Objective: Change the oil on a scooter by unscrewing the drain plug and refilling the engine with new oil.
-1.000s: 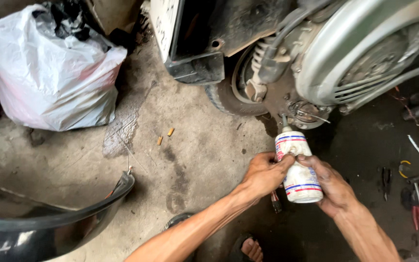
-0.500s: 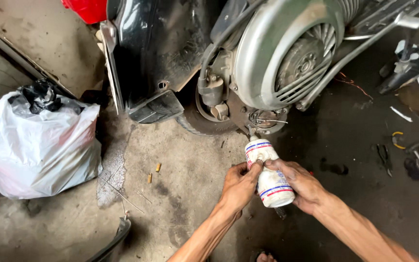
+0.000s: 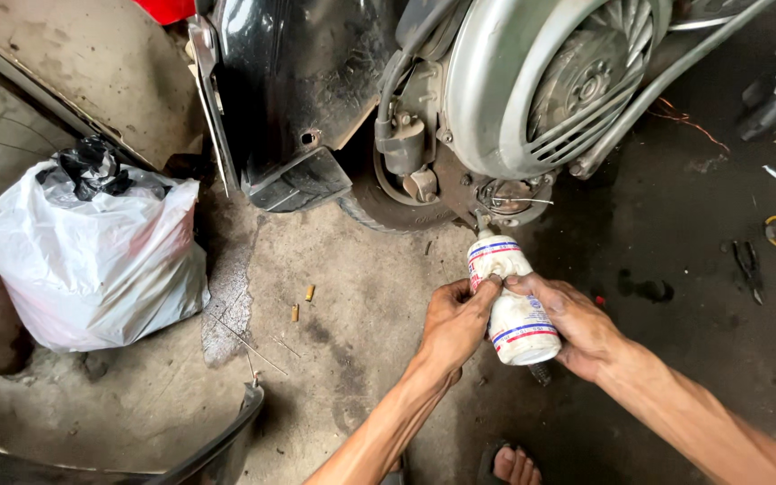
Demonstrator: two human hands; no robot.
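Both of my hands grip a white plastic squeeze bottle with red and blue bands. My left hand wraps its left side; my right hand holds its right side and base. The bottle tilts up, its nozzle pressed against a small port on the underside of a scooter's engine, just below the round silver fan cover. The scooter's rear tyre sits just left of the nozzle.
A tied white plastic bag with a black bag on top stands at the left. A dark curved panel lies at the bottom left. Pliers and small tools lie on the oily floor at right. My sandalled toes show below.
The view has swung left and down, so the scooter and bag shifted right in frame. My hands keep the bottle pressed up at the engine's underside.
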